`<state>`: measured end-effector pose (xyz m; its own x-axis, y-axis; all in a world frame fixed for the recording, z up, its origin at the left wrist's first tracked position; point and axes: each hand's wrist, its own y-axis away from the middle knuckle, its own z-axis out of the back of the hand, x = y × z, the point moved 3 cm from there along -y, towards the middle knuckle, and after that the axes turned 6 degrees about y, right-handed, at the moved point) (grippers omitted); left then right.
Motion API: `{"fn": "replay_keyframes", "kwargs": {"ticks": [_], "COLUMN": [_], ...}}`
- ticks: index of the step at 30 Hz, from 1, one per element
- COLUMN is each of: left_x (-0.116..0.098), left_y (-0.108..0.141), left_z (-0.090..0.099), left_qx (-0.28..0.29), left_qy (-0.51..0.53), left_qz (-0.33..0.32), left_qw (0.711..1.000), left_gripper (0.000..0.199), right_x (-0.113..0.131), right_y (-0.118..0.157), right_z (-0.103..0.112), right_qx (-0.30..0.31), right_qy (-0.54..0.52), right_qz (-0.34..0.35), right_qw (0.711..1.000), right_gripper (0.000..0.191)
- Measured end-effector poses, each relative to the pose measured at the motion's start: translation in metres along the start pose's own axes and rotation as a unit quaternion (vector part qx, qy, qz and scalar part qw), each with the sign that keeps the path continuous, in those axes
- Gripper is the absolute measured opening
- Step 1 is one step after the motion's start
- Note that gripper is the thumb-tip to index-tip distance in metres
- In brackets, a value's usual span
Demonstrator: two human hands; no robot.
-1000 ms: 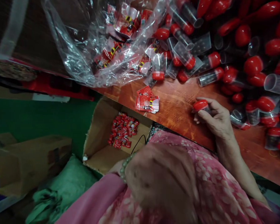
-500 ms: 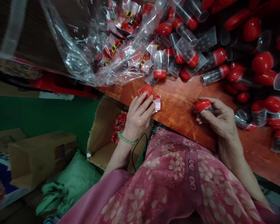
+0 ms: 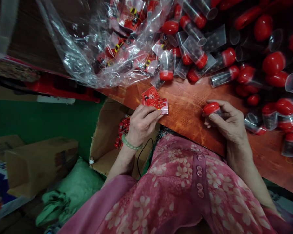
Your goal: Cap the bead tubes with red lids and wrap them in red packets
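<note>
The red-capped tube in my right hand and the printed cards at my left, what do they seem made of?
The red-capped tube looks like plastic: a smooth, glossy cap with bright highlights, and a see-through body. The printed cards seem thin, smooth paper or cardstock, flat with crisp corners; whether they're plastic-coated, I can't tell.

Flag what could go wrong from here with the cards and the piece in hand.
The left hand is at overlapping red cards, so it might pick up more than one. The cards lie near the table edge, above an open cardboard box; a stray card could drop in. The right hand holds a red-capped container close beside a loose tube, which it might knock.
</note>
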<state>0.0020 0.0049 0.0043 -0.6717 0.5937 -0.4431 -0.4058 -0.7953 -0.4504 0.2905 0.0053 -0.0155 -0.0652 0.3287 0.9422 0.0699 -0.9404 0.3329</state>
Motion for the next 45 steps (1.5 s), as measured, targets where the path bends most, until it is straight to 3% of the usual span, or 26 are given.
{"fn": "replay_keyframes", "kwargs": {"ticks": [5, 9, 13, 17, 25, 29, 32, 39, 45], "left_x": [-0.002, -0.003, -0.003, -0.003, -0.014, -0.029, -0.041, -0.055, -0.054], "left_y": [-0.001, -0.003, -0.004, -0.005, -0.012, -0.018, -0.02, -0.026, -0.026], "left_z": [-0.003, -0.003, 0.001, 0.005, 0.019, 0.019, 0.013, 0.0, -0.006], "left_qx": [0.05, 0.062, 0.034, 0.019, -0.054, -0.051, -0.043, -0.022, 0.023], "left_qy": [-0.068, -0.045, -0.018, -0.037, 0.126, 0.179, 0.213, 0.273, 0.291], "left_qz": [0.056, 0.087, 0.088, 0.084, 0.145, 0.139, 0.123, 0.076, 0.078], "left_qw": [0.995, 0.993, 0.995, 0.996, 0.98, 0.973, 0.968, 0.959, 0.953], "left_gripper": [0.027, 0.024, 0.017, 0.017, 0.018, 0.016, 0.013, 0.011, 0.013], "right_x": [-0.001, -0.006, -0.01, -0.01, -0.005, 0.007, 0.024, 0.052, 0.052], "right_y": [-0.001, 0.001, 0.005, 0.009, 0.016, 0.028, 0.036, 0.04, 0.047], "right_z": [0.001, 0.004, 0.006, 0.005, 0.001, -0.003, -0.007, -0.019, -0.019], "right_qx": [-0.002, 0.022, 0.025, 0.03, 0.036, 0.022, 0.021, 0.107, 0.149], "right_qy": [0.008, -0.003, -0.021, -0.036, -0.047, 0.016, 0.089, 0.196, 0.283], "right_qz": [-0.007, -0.004, -0.007, -0.01, 0.0, 0.019, 0.077, 0.177, 0.193], "right_qw": [1.0, 1.0, 0.999, 0.999, 0.998, 0.999, 0.993, 0.959, 0.927], "right_gripper": [0.047, 0.055, 0.062, 0.049, 0.036, 0.035, 0.034, 0.027, 0.028]}}
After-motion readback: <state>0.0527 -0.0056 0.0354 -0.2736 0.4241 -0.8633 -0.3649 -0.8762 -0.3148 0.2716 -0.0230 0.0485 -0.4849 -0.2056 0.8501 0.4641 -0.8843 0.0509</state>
